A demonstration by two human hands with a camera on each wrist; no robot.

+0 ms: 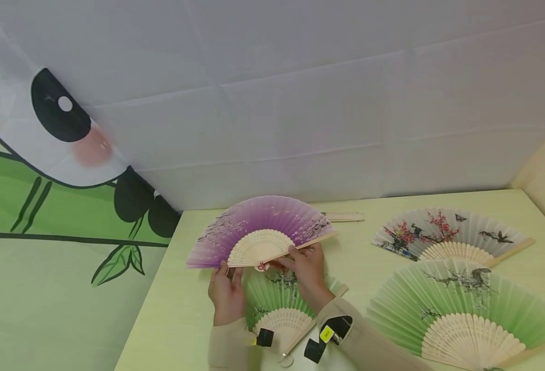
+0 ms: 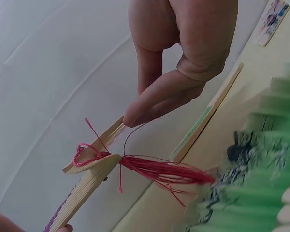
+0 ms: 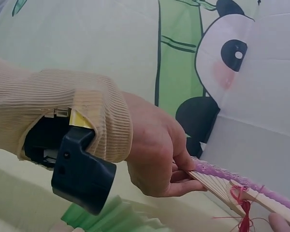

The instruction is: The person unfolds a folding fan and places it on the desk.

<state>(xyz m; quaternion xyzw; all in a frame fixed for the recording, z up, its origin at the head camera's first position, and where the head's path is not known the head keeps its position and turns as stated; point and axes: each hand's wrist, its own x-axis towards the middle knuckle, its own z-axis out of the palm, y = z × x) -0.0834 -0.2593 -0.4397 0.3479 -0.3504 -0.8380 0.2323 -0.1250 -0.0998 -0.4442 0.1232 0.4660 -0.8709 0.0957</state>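
An unfolded purple folding fan (image 1: 272, 214) with a blossom print is held up by both hands near the back of the table. My left hand (image 1: 226, 292) pinches its left end guard at the lower edge. With thumb and fingers my right hand (image 1: 308, 268) pinches the right guard. A red tassel (image 2: 166, 170) hangs from the pivot, between the two hands. Below the purple fan a spread green fan (image 1: 284, 299) lies on the table, partly covered by the right hand and forearm.
To the right lie a spread white fan (image 1: 444, 232) with red blossoms and birds, and a larger green fan (image 1: 472, 299) in front of it. A folded fan (image 1: 344, 217) lies at the back edge of the table (image 1: 161, 314), against a white cloth backdrop (image 1: 300, 103).
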